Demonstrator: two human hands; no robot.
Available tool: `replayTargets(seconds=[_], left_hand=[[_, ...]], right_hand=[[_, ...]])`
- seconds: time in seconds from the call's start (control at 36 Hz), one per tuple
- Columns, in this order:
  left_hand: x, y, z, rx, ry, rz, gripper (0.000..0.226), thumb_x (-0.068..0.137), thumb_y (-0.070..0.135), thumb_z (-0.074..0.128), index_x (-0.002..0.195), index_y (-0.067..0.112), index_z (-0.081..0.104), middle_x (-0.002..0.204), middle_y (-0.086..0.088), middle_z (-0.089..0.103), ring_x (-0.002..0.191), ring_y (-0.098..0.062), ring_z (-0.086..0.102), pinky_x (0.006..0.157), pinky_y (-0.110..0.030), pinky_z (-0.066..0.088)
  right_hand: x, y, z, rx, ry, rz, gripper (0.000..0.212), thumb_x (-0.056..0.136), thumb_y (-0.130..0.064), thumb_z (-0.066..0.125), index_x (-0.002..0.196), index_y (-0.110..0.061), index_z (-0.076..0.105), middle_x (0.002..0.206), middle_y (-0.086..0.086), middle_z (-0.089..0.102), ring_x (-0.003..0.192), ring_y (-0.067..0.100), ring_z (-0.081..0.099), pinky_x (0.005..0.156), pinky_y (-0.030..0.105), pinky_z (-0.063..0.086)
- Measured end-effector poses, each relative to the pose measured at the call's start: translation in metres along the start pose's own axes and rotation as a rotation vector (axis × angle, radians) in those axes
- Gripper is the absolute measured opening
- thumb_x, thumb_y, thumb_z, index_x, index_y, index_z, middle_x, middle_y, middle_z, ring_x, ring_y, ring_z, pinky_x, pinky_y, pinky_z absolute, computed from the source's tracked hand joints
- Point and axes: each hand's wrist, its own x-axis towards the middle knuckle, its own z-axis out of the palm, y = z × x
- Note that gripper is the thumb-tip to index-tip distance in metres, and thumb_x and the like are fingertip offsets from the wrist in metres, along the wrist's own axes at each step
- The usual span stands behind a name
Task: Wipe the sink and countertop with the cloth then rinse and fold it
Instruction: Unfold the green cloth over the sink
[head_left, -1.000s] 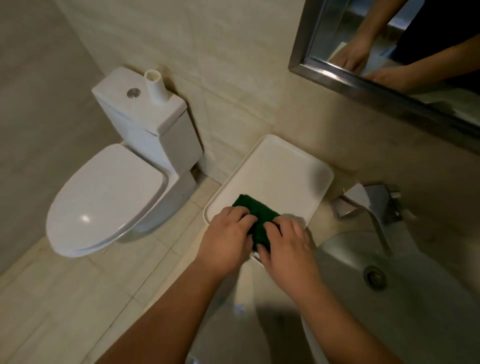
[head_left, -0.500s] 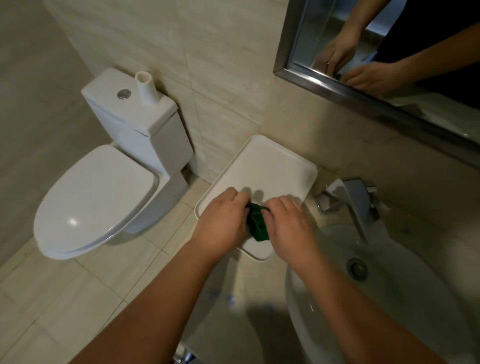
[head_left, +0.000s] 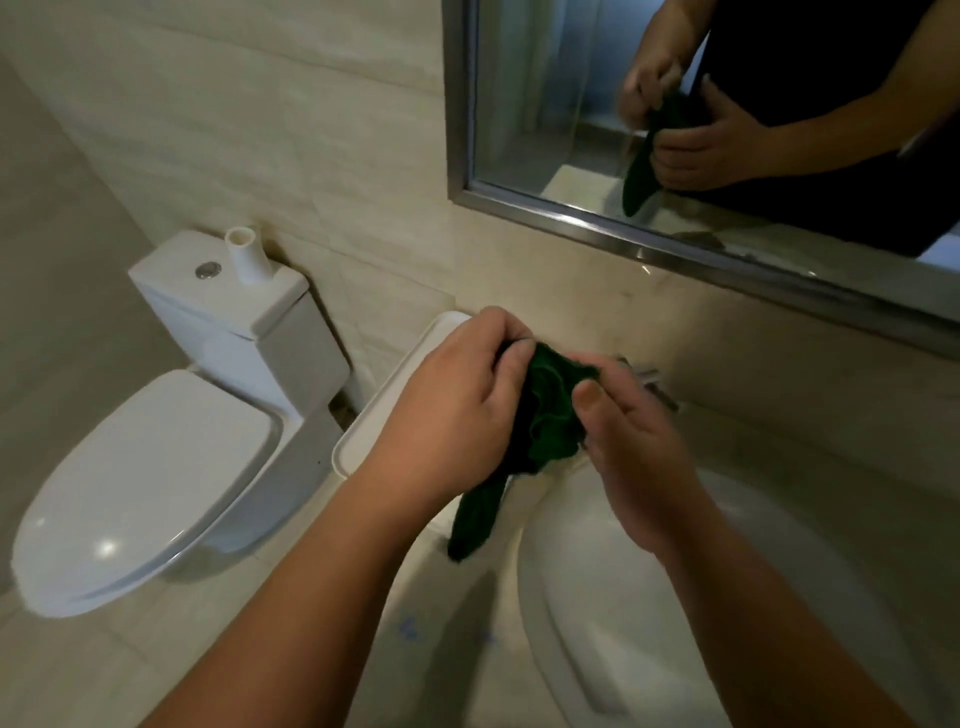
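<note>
Bench (head_left: 457, 649) nearest, bare stone below my forearms. White sink (head_left: 649, 597) under right hand (head_left: 631, 452). I see both hands raised, left hand (head_left: 457, 410) and right pinching bunched green cloth (head_left: 550, 415) between them; one tail hangs down below left hand. White tray (head_left: 363, 431) just behind left hand. Toilet (head_left: 171, 441) farther left. Mirror (head_left: 571, 130) beyond.

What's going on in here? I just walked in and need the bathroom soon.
A person is standing at the white basin sink, holding a bunched dark green cloth up in both bare hands. The left hand and right hand grip it from either side, and one end dangles over the countertop. A white rectangular tray sits beside the sink, now bare of the cloth.
</note>
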Motion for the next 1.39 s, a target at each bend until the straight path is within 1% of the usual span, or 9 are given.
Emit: replayTargets(seconds=[0.08, 0.22, 0.42, 0.67, 0.81, 0.94, 1.14, 1.28, 1.39], left_hand=[[-0.009, 0.02, 0.016, -0.169, 0.034, -0.007, 0.023, 0.109, 0.031, 0.049, 0.09, 0.024, 0.059, 0.077, 0.004, 0.063, 0.069, -0.006, 0.059, 0.058, -0.023, 0.046], [-0.035, 0.043, 0.054, -0.477, -0.021, -0.044, 0.028, 0.108, 0.024, 0.054, 0.086, 0.01, 0.065, 0.071, 0.0, 0.06, 0.068, -0.013, 0.057, 0.063, -0.031, 0.049], [-0.083, 0.063, 0.118, -0.606, -0.073, -0.001, 0.026, 0.107, 0.023, 0.056, 0.091, 0.006, 0.067, 0.071, -0.006, 0.067, 0.063, -0.018, 0.065, 0.058, -0.034, 0.051], [-0.154, 0.087, 0.172, -0.781, -0.101, 0.058, 0.023, 0.105, 0.017, 0.056, 0.094, -0.002, 0.064, 0.079, -0.015, 0.057, 0.071, -0.026, 0.05, 0.059, -0.035, 0.039], [-0.203, 0.09, 0.165, -0.795, -0.136, 0.089, 0.017, 0.103, 0.02, 0.058, 0.09, 0.011, 0.066, 0.08, -0.016, 0.063, 0.072, -0.031, 0.061, 0.068, -0.05, 0.051], [-0.236, 0.081, 0.148, -0.725, -0.071, 0.017, 0.024, 0.1, 0.017, 0.056, 0.076, 0.013, 0.06, 0.066, -0.002, 0.061, 0.062, -0.018, 0.059, 0.054, -0.032, 0.047], [-0.259, 0.076, 0.151, -0.437, -0.125, 0.042, 0.018, 0.102, 0.018, 0.056, 0.104, 0.005, 0.067, 0.086, -0.007, 0.068, 0.077, -0.021, 0.061, 0.064, -0.035, 0.053], [-0.261, 0.087, 0.156, -0.483, -0.429, 0.212, 0.05, 0.089, 0.045, 0.075, 0.136, 0.033, 0.06, 0.134, 0.003, 0.064, 0.121, -0.017, 0.063, 0.107, -0.044, 0.051], [-0.267, 0.103, 0.165, -0.659, -0.82, 0.278, 0.052, 0.095, 0.016, 0.076, 0.144, 0.02, 0.058, 0.133, -0.012, 0.07, 0.124, -0.028, 0.068, 0.109, -0.047, 0.052]], right_hand=[[-0.028, 0.003, -0.022, -0.036, -0.042, -0.018, 0.036, 0.096, -0.017, 0.068, 0.131, -0.018, 0.063, 0.114, 0.003, 0.076, 0.107, 0.016, 0.072, 0.084, 0.028, 0.059], [-0.074, 0.015, -0.054, 0.058, 0.039, -0.09, 0.034, 0.099, -0.013, 0.058, 0.132, -0.015, 0.066, 0.121, 0.012, 0.075, 0.117, 0.031, 0.07, 0.099, 0.045, 0.056], [-0.129, 0.027, -0.094, -0.397, 0.451, -0.252, 0.026, 0.096, -0.027, 0.07, 0.118, -0.04, 0.066, 0.107, -0.008, 0.068, 0.099, 0.015, 0.067, 0.082, 0.026, 0.058], [-0.227, 0.039, -0.114, -0.44, 0.336, -0.295, 0.036, 0.086, -0.011, 0.078, 0.118, -0.027, 0.072, 0.103, -0.002, 0.078, 0.096, 0.021, 0.075, 0.091, 0.04, 0.06], [-0.286, 0.044, -0.1, -0.64, 0.485, -0.353, 0.01, 0.089, -0.024, 0.073, 0.096, -0.03, 0.077, 0.089, -0.004, 0.079, 0.089, 0.02, 0.075, 0.089, 0.052, 0.058], [-0.338, 0.033, -0.089, -0.625, 0.675, -0.34, 0.011, 0.092, -0.028, 0.06, 0.087, -0.031, 0.07, 0.08, -0.009, 0.073, 0.081, 0.019, 0.07, 0.081, 0.048, 0.058], [-0.381, -0.007, -0.076, -0.808, 0.738, -0.319, 0.014, 0.101, -0.028, 0.052, 0.093, -0.026, 0.064, 0.09, 0.0, 0.068, 0.085, 0.02, 0.065, 0.08, 0.046, 0.054], [-0.387, -0.027, -0.068, -0.958, 0.644, -0.268, 0.015, 0.1, -0.027, 0.054, 0.097, -0.027, 0.069, 0.091, -0.003, 0.07, 0.088, 0.017, 0.066, 0.083, 0.046, 0.056], [-0.389, -0.039, -0.065, -0.956, 0.574, -0.214, 0.01, 0.096, -0.032, 0.063, 0.106, -0.033, 0.066, 0.094, -0.004, 0.07, 0.088, 0.015, 0.067, 0.076, 0.041, 0.055]])
